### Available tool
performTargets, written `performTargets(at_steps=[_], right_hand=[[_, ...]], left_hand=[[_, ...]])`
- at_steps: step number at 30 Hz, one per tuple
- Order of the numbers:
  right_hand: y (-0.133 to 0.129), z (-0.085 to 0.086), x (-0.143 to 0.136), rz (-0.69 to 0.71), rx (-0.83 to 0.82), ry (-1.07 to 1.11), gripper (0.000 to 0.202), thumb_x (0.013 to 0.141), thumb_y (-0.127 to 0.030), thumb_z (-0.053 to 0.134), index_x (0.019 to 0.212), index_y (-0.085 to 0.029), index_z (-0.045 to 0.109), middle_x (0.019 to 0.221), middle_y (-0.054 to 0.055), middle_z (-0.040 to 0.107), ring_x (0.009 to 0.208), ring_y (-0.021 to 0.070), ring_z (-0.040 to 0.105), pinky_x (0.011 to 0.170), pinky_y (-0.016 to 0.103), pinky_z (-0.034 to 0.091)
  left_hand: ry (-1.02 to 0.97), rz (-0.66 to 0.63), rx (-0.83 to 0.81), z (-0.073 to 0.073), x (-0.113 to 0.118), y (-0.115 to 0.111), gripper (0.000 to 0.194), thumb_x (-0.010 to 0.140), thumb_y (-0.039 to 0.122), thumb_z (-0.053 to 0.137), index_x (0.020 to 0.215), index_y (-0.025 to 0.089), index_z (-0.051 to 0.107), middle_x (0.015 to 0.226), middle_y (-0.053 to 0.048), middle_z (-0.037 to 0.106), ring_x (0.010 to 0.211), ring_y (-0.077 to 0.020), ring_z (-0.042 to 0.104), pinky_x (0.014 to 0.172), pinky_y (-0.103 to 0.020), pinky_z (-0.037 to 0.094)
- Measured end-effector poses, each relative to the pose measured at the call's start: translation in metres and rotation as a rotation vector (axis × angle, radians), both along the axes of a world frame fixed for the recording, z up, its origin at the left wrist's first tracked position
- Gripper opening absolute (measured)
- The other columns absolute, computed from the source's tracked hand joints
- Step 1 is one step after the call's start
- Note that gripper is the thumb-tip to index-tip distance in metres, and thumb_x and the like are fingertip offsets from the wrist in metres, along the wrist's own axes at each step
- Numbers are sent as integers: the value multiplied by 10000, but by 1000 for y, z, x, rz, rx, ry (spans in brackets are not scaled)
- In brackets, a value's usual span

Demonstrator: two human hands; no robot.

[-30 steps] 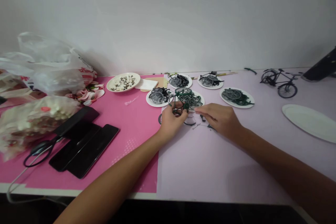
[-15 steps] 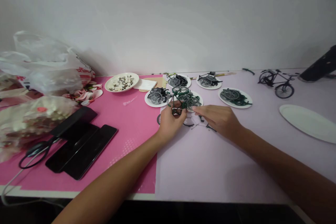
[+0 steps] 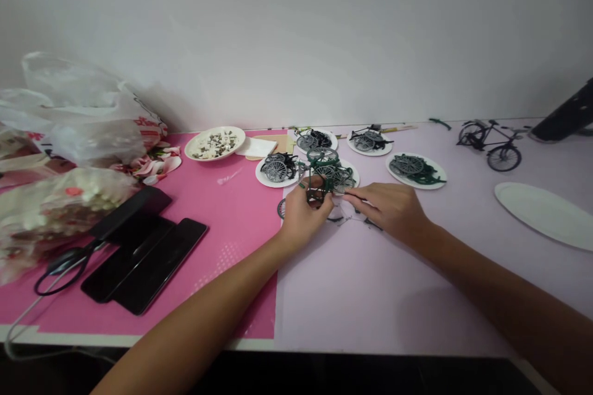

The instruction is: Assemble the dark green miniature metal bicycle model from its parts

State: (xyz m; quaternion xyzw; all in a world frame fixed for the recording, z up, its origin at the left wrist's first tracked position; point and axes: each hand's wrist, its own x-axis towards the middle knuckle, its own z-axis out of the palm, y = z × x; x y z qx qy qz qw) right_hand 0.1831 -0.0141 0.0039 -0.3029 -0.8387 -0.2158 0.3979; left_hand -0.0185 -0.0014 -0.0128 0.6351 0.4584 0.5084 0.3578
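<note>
My left hand (image 3: 303, 213) is closed around a small dark green model bicycle (image 3: 328, 184), partly assembled and held up above the table. Close to its right, my right hand (image 3: 393, 207) has thumb and fingers pinched together; a thin, dark tip shows there, too small to name. Behind the bicycle, a white plate (image 3: 353, 174) of green and grey parts is partly covered. Below and between the hands lie loose thin model parts (image 3: 370, 223) on the lilac sheet. A small wheel (image 3: 281, 208) shows just left of my left hand.
More plates hold grey wheels (image 3: 277, 170) and green parts (image 3: 430, 173). A finished-looking black model bicycle (image 3: 488, 143) stands right, near a white oval plate (image 3: 546, 216) and dark cylinder (image 3: 565, 114). Left are plastic bags (image 3: 83, 117), a bowl (image 3: 215, 157) and a phone (image 3: 160, 265).
My right hand has turned slightly and its fingers have closed into a pinch near the bicycle. My left hand has kept its hold, with the bicycle shifted a little.
</note>
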Motion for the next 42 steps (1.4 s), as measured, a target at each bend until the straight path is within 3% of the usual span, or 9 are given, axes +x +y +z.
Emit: performTargets(at_steps=[6,10,13,16,19,26,35,42], right_hand=[[1,-1,-2,-116,25,11,428,1042,-279,616,624,-185,600,532,-2,605,467,115,514,501,303,333],[3,-5,-5,-211,-130,-1,546,1083,-373,512,563,-218,451,483,-11,487,452,127,404,498,324,283],[1,-7,-8,-209,-247,44,465,1094,-368,458,653,-226,486,555,8,542,500,151,469,511,325,307],[-1,-8,-11,-161,-329,134,227,1067,-361,491,920,-213,580,806,57,675,686,196,624,572,310,408],[-2,-12,-12,-132,-374,145,130,1035,-344,529,1045,-217,556,958,87,683,793,225,663,611,315,462],[4,-17,-7,-59,-382,144,111,1065,-332,496,1039,-230,529,951,76,668,798,221,687,617,309,482],[3,-15,-6,-218,-303,55,385,1097,-408,419,761,-234,490,685,26,568,572,175,497,523,312,302],[-2,-10,-12,-181,-385,128,497,1111,-408,386,648,-235,438,588,14,524,548,161,486,564,319,334]], left_hand=[[24,-17,52,-2,4,-3,280,843,199,707,1118,174,658,1033,-76,763,844,-173,740,739,-254,617],[-3,-7,29,-1,5,-3,281,850,194,703,1128,168,662,1075,-92,762,839,-173,741,728,-254,617],[-24,0,34,1,5,-2,293,852,195,707,1140,169,662,1077,-96,766,863,-187,750,754,-269,625],[-32,5,58,4,3,-2,293,850,189,701,1139,168,659,1052,-91,771,891,-198,758,810,-289,629],[-42,13,64,4,2,-1,291,851,179,690,1139,166,650,1045,-89,771,891,-197,760,831,-296,627],[-40,12,77,2,3,-1,295,852,205,692,1139,166,638,1057,-92,751,895,-195,753,821,-295,626],[13,30,126,-2,5,-4,316,863,214,685,1173,176,640,1068,-93,746,900,-194,741,808,-291,621],[61,-8,157,-6,4,-3,307,891,221,672,1194,193,629,1127,-105,736,976,-220,741,881,-334,622]])
